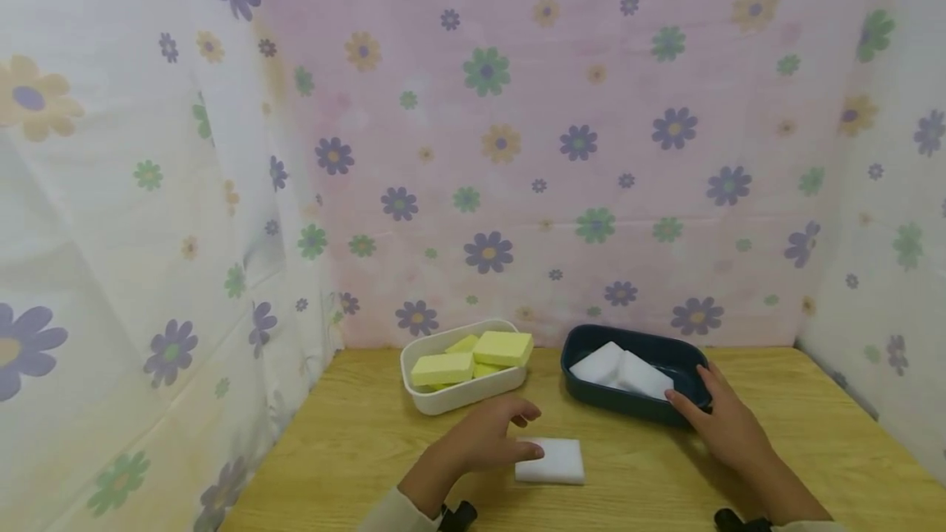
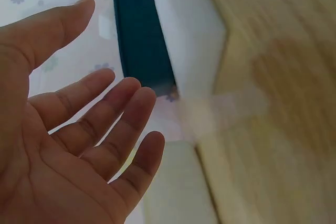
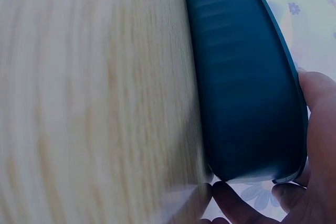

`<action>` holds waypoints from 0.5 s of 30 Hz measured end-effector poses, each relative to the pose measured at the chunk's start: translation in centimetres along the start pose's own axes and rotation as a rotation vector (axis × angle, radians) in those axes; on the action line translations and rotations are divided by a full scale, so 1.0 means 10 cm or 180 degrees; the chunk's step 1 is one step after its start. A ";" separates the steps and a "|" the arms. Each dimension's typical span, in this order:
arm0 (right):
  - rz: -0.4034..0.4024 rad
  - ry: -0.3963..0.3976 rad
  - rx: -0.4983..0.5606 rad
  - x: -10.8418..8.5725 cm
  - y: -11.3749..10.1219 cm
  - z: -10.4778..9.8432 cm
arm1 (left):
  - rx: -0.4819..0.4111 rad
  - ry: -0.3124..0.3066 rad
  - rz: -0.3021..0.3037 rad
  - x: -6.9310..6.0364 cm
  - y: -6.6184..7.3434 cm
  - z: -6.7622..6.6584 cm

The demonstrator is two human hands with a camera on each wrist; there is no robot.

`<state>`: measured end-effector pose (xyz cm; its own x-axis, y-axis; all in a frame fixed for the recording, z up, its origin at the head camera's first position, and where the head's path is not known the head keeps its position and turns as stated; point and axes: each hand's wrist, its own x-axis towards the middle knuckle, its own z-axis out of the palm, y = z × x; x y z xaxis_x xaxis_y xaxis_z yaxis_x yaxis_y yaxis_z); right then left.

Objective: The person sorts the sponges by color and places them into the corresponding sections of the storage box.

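Note:
My left hand [image 1: 480,442] is over the table beside a white sponge block [image 1: 557,461], thumb and fingers spread apart. In the left wrist view this hand [image 2: 84,124] shows an empty palm with loosely bent fingers. At the right, my right hand [image 1: 727,425] grips the right end of a dark blue container [image 1: 613,401], its thumb over the front rim. White sponge blocks [image 1: 646,376] lie inside that container. The right wrist view shows the container's outer wall [image 3: 241,77] with fingertips [image 3: 236,203] around its end.
A white container [image 1: 466,396] stands to the left, filled with several yellow sponge blocks [image 1: 443,368]. Both containers are near the back of the wooden table [image 1: 332,450]. Flower-patterned curtains [image 1: 473,121] enclose the table at the back and sides.

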<state>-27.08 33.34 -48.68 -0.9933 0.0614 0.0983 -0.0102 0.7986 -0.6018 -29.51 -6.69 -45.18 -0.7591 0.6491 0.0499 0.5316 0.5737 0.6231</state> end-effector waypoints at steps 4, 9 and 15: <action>0.0011 -0.0043 -0.0001 0.01 0.01 -0.01 | -0.0280 0.0030 -0.0180 -0.02 -0.09 0.07; 0.0039 -0.0043 -0.0023 0.01 0.03 -0.04 | -0.0534 0.0005 -0.0247 0.01 -0.25 0.14; 0.0031 -0.0076 -0.0023 0.02 0.04 -0.02 | -0.0845 -0.0114 -0.0453 0.00 -0.41 0.17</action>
<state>-27.29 33.80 -48.76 -0.9958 0.0549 0.0734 0.0003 0.8023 -0.5969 -31.06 -8.14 -49.02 -0.8026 0.5914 -0.0772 0.3004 0.5127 0.8043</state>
